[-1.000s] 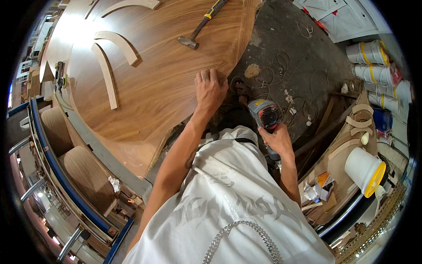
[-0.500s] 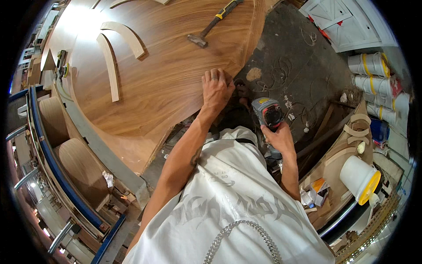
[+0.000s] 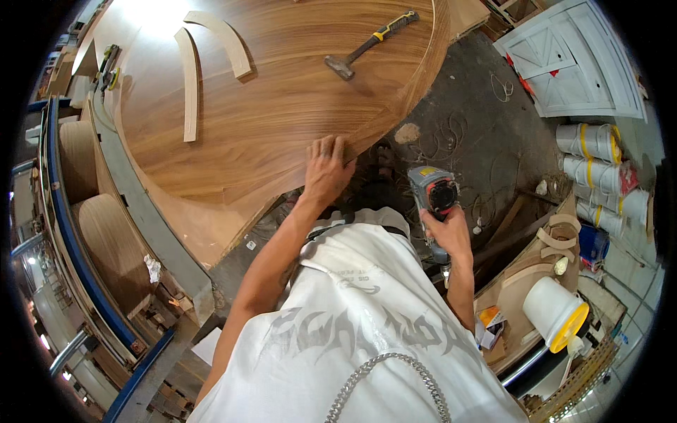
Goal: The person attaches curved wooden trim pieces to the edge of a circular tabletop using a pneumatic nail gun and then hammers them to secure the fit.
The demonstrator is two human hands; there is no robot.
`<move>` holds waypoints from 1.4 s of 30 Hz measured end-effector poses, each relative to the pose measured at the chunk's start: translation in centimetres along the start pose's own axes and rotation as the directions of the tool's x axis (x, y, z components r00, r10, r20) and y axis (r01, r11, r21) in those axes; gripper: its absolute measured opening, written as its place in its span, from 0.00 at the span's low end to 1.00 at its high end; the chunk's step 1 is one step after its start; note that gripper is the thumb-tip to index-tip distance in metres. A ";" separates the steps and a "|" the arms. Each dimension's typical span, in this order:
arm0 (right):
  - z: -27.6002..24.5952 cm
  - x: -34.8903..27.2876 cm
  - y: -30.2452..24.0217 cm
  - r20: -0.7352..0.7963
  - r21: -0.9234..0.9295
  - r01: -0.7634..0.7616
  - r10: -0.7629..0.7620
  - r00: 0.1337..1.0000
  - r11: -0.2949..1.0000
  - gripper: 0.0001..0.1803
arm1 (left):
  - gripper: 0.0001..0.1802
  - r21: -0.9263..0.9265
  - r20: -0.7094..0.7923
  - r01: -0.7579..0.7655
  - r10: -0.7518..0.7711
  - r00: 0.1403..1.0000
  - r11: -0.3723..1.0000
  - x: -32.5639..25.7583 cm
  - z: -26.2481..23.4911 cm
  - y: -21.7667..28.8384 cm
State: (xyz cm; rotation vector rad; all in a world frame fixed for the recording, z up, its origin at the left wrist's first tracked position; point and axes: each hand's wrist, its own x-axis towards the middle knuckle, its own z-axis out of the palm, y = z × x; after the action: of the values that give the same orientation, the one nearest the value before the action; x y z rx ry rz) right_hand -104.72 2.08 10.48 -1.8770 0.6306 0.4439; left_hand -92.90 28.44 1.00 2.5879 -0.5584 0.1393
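A large round wooden tabletop [image 3: 282, 92] with brown veneer fills the upper left. My left hand [image 3: 326, 169] lies flat on its near edge, fingers spread, holding nothing. My right hand [image 3: 444, 233] grips a grey power tool with a red and black head [image 3: 434, 194], held beside the tabletop's edge above the dark floor. A hammer with a yellow and black handle [image 3: 367, 46] rests on the tabletop farther away. My white shirt covers the lower middle of the view.
Two curved pale wood strips [image 3: 211, 53] lie on the tabletop's far left. White buckets with yellow bands [image 3: 592, 169] stand at right, a white tub with a yellow lid [image 3: 557, 314] lower right. A white panelled door [image 3: 571, 60] lies on the floor. Blue metal rails [image 3: 70, 233] run along the left.
The view has shifted a little, so the tabletop and hammer sit lower in the picture. My left hand stays on the edge and my right hand keeps hold of the power tool.
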 end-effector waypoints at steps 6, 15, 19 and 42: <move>-0.6 0.6 -2.7 0.057 -0.182 0.013 -0.003 0.998 0.983 0.15 | 0.31 -0.021 0.015 -0.021 0.021 1.000 1.000 -2.8 -1.4 -2.5; -1.5 1.8 -6.4 0.148 -0.117 0.169 -0.151 0.977 0.979 0.11 | 0.29 -0.017 0.042 -0.012 0.013 0.999 1.000 -2.6 -1.1 -2.5; -2.4 1.2 -9.0 0.149 0.041 0.143 -0.147 0.978 0.989 0.09 | 0.28 -0.023 0.022 -0.005 0.006 1.000 1.000 -2.6 -1.0 -2.5; -3.7 0.9 -10.0 0.161 -0.049 0.176 -0.166 0.973 0.983 0.09 | 0.30 -0.033 -0.032 -0.021 0.020 0.999 0.999 -2.8 -0.4 -3.0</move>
State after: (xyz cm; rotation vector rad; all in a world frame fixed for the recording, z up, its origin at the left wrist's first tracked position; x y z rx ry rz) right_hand -97.89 1.52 18.64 -1.9157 0.3501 0.4973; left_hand -94.18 32.06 -0.48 2.5437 -0.5714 0.1757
